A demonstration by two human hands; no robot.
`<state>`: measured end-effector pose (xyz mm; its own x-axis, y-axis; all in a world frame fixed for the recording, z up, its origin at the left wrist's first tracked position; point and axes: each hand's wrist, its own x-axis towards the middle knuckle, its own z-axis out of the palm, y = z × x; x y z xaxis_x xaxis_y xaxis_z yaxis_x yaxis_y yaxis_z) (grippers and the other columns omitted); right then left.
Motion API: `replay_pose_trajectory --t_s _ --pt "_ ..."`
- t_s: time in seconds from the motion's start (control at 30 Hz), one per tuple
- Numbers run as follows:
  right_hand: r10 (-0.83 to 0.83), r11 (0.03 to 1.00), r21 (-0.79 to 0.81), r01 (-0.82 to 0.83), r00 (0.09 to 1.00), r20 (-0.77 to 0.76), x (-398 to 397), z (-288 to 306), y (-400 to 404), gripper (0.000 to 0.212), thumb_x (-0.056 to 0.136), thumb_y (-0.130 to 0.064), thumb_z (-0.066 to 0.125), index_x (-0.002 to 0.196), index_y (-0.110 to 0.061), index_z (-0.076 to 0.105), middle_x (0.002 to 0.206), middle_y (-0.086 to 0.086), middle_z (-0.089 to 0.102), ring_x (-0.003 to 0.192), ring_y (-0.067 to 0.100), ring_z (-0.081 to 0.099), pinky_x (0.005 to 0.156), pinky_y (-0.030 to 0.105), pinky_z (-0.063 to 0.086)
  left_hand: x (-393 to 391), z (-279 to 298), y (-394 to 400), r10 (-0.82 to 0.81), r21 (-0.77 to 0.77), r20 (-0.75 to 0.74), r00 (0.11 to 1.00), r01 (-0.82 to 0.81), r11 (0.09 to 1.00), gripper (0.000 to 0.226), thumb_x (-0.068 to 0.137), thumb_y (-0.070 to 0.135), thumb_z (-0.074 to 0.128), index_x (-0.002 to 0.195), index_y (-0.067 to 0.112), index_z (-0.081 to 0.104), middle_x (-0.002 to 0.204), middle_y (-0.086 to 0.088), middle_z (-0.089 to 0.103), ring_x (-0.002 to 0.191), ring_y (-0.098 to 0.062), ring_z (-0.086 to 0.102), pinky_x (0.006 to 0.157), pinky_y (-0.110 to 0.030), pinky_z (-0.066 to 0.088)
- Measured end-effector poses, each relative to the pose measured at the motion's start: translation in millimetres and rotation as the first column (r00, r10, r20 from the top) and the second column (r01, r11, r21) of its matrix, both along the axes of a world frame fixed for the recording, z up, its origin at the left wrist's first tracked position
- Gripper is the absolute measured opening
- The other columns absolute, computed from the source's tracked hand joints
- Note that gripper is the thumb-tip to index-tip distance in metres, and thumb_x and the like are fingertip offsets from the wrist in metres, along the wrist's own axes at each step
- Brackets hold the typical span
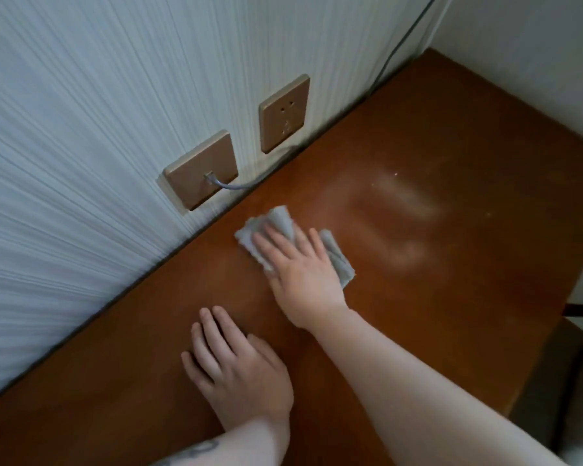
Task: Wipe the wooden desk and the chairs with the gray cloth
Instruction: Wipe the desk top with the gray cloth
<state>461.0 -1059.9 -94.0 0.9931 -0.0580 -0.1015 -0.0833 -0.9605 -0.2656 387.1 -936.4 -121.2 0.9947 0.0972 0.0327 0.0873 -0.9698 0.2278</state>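
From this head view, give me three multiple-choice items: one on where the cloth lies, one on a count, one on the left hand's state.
1. Where is the gray cloth?
A. Draped over a chair
B. On the wooden desk, under the right hand
C. Hanging from a wall plate

2. How many gold wall plates are above the desk?
A. One
B. Two
C. Four

3. What is the left hand doing?
A. Resting flat on the desk, holding nothing
B. Gripping the cloth
C. Pulling the cable

Answers: 1 B, the cloth's edges show around the right palm pressing it to the desk. 2 B, the socket plate and the cable plate are the only ones. 3 A, its fingers lie straight on bare wood.
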Motion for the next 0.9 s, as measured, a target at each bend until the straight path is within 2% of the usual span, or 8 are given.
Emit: replay_pose_trajectory --t_s 0.13,0.37,0.43,0.5,0.57,0.77,0.83,0.9 --pt "-0.467 0.882 -0.047 0.470 0.882 0.063 -46.9 -5.7 -9.0 0.060 0.099 -0.037 0.039 0.154 -0.029 0.016 0.161 -0.007 0.013 0.149 0.023 0.004 0.119 0.043 -0.005 2.0 1.6 1.2 0.008 -0.031 -0.019 1.000 -0.008 0.999 0.055 0.090 0.022 0.035 0.141 0.000 0.040 0.148 -0.018 0.038 0.137 -0.035 0.032 0.112 -0.056 0.018" --pt "0.104 0.995 -0.004 -0.104 0.995 0.008 -57.4 -1.0 7.5 0.056 0.097 -0.041 0.031 0.152 -0.034 0.023 0.159 -0.010 0.020 0.148 0.022 0.008 0.118 0.039 -0.008 1.7 0.3 2.5 0.006 -0.048 -0.011 1.000 -0.007 0.999 0.053 0.091 0.022 0.036 0.140 0.002 0.042 0.148 -0.017 0.038 0.137 -0.035 0.032 0.112 -0.055 0.019" --pt "-0.222 0.975 -0.023 0.222 0.975 0.004 -68.1 -4.1 -24.0 0.056 0.100 -0.037 0.035 0.153 -0.036 0.016 0.160 -0.013 0.013 0.148 0.023 0.007 0.119 0.038 -0.009 1.7 4.6 1.6 0.013 -0.068 -0.045 0.999 -0.016 0.998 0.055 0.091 0.025 0.033 0.141 0.003 0.040 0.149 -0.016 0.037 0.138 -0.034 0.029 0.113 -0.055 0.017" --pt "-0.576 0.816 -0.052 0.576 0.817 0.021 -103.5 -6.0 -39.0 0.057 0.101 -0.039 0.035 0.154 -0.033 0.014 0.160 -0.011 0.012 0.148 0.025 0.009 0.120 0.041 -0.003 1.4 8.5 3.2 0.003 -0.085 -0.067 0.998 -0.008 0.996 0.055 0.093 0.026 0.032 0.143 0.005 0.039 0.150 -0.015 0.034 0.139 -0.033 0.026 0.113 -0.057 0.016" --pt "-0.650 0.754 -0.091 0.650 0.759 0.035 -136.8 -2.8 -23.5 0.058 0.099 -0.037 0.035 0.154 -0.029 0.018 0.160 -0.007 0.017 0.147 0.027 0.015 0.120 0.044 0.002 -0.5 11.8 6.7 -0.026 -0.112 -0.087 0.996 0.016 0.994 0.050 0.096 0.022 0.036 0.144 0.009 0.038 0.152 -0.013 0.032 0.141 -0.031 0.022 0.114 -0.057 0.013" --pt "-0.057 0.998 0.030 0.058 0.997 -0.049 -154.6 11.6 -36.9 0.064 0.096 -0.029 0.041 0.153 -0.035 0.011 0.161 -0.011 0.009 0.148 0.021 -0.002 0.116 0.037 -0.017 -24.2 27.0 -44.7 -0.324 -0.269 0.004 0.946 0.313 0.911 0.047 0.085 0.012 0.048 0.132 0.013 0.054 0.148 -0.010 0.040 0.140 -0.031 0.027 0.115 -0.054 0.009" --pt "-0.393 0.920 -0.021 0.392 0.919 -0.043 -165.2 6.9 -75.8 0.061 0.101 -0.033 0.036 0.154 -0.035 0.006 0.161 -0.013 0.002 0.149 0.020 -0.001 0.116 0.035 -0.017 -37.8 31.6 -83.2 -0.427 -0.294 0.002 0.904 0.408 0.864 0.049 0.087 0.019 0.042 0.136 0.017 0.051 0.150 -0.005 0.039 0.142 -0.025 0.024 0.117 -0.046 0.003" --pt "-0.721 0.692 -0.069 0.719 0.692 -0.014 -189.2 2.9 -102.5 0.060 0.102 -0.036 0.033 0.155 -0.031 0.005 0.161 -0.011 0.002 0.149 0.020 0.000 0.119 0.038 -0.010 -50.1 31.0 -113.7 -0.474 -0.307 -0.038 0.880 0.441 0.843 0.048 0.094 0.023 0.036 0.142 0.021 0.044 0.155 -0.001 0.031 0.145 -0.019 0.016 0.118 -0.041 -0.003"
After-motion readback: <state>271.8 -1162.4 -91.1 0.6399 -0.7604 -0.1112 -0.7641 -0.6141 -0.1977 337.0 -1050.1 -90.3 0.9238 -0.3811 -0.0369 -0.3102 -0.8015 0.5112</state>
